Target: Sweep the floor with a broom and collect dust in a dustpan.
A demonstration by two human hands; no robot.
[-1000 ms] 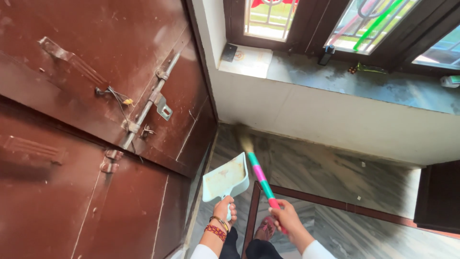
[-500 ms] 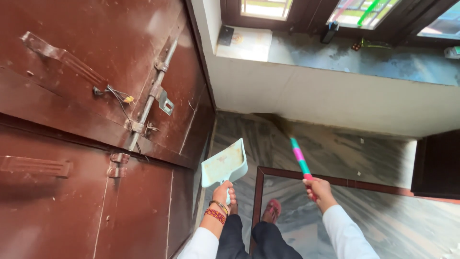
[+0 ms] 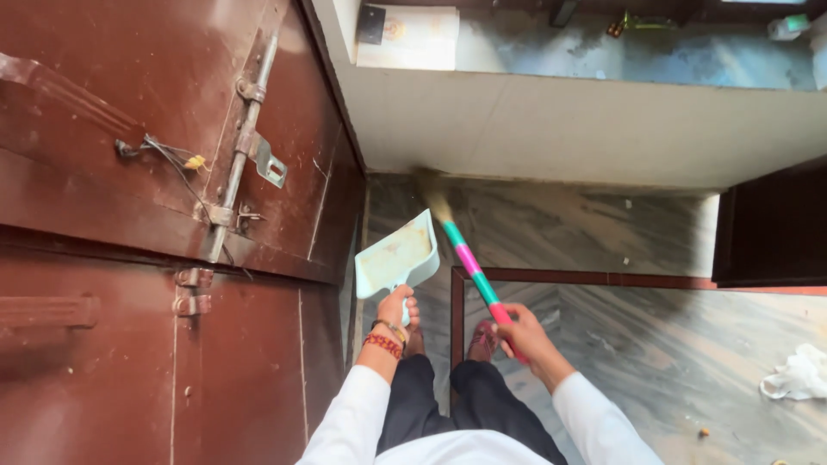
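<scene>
Fingers clamped: left hand (image 3: pixel 398 308) on pale-blue stained dustpan (image 3: pixel 398 255) | right hand (image 3: pixel 524 334) on green-pink striped broom (image 3: pixel 469 263)

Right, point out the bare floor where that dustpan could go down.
Bare marble lies between the white wall base and the brown border strip. The corner by the broom is busy. The crumpled white rag takes the right edge.

broom (image 3: pixel 469 258) swung back left | bristles by dustpan (image 3: pixel 398 257) | view dropped
</scene>
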